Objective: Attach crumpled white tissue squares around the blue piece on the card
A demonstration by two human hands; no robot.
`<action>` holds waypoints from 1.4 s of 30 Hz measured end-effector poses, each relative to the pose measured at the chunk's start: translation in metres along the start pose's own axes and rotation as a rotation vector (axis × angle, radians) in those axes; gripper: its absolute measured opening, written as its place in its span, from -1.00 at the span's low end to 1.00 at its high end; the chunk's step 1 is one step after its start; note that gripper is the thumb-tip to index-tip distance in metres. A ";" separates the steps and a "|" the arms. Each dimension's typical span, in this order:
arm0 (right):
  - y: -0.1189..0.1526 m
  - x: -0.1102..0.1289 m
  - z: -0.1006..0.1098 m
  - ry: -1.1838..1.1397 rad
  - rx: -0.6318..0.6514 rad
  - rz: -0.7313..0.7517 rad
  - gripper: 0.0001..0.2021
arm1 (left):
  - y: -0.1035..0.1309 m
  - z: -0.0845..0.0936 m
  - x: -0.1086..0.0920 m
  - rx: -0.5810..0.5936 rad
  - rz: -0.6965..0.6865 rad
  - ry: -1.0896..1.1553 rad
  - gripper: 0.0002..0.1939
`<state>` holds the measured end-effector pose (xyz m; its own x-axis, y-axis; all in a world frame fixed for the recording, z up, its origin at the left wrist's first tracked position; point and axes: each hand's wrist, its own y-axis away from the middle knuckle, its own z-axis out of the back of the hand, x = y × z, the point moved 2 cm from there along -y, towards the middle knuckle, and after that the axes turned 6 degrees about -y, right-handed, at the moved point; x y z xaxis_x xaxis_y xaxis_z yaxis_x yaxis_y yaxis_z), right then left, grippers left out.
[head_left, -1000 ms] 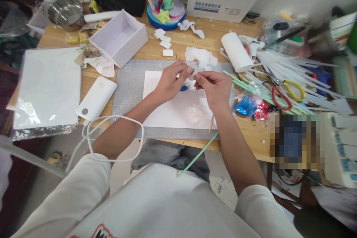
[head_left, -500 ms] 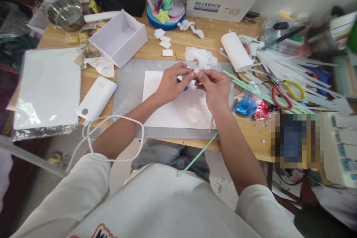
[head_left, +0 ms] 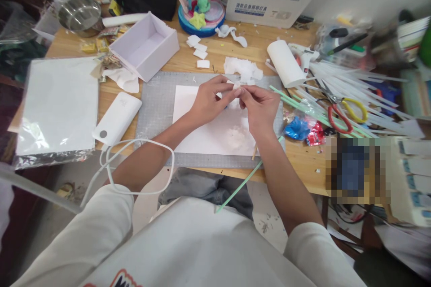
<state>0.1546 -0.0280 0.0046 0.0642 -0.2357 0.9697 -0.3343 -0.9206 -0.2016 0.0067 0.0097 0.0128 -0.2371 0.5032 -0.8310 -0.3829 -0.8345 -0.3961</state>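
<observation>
Between the fingertips of both hands is a small white piece (head_left: 236, 85), perhaps paper or tissue; its exact kind is too small to tell. My left hand (head_left: 213, 101) pinches it from the left, and my right hand (head_left: 261, 105) from the right, thumbs nearly meeting. Under them a white sheet (head_left: 202, 136) lies on a grey cutting mat (head_left: 155, 98). A whitish, fluffy clump (head_left: 236, 138) rests on the sheet below the hands. Beyond the fingertips lies torn white tissue (head_left: 244, 67). Something blue is mostly hidden beneath my left hand.
A white roll (head_left: 286, 63), a glue gun (head_left: 305, 56), scissors (head_left: 348, 110) and many white strips (head_left: 357, 80) lie at the right. At the left are an open box (head_left: 148, 51), a power bank (head_left: 117, 119) and its looped cable (head_left: 173, 166). A green stick (head_left: 240, 186) overhangs the table's front edge.
My thumbs and fingertips have drawn closer together around the small white piece, which shows a little differently. Everything else stays in place, apart from a slight shift of the view.
</observation>
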 end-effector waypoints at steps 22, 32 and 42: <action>-0.010 -0.003 0.009 -0.184 -0.126 -0.243 -0.77 | -0.051 0.006 0.048 -0.072 -0.118 -0.517 -0.67; -0.008 -0.003 0.008 -0.060 -0.168 -0.049 -0.77 | -0.037 0.000 0.007 0.045 -0.167 -0.239 -0.64; -0.006 -0.001 0.006 -0.072 -0.140 -0.067 -0.79 | -0.026 -0.002 0.006 -0.041 -0.035 -0.144 -0.75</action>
<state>0.1623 -0.0237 0.0040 0.1567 -0.2014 0.9669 -0.4542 -0.8840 -0.1105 0.0173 0.0341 0.0170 -0.3507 0.5571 -0.7528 -0.3570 -0.8227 -0.4425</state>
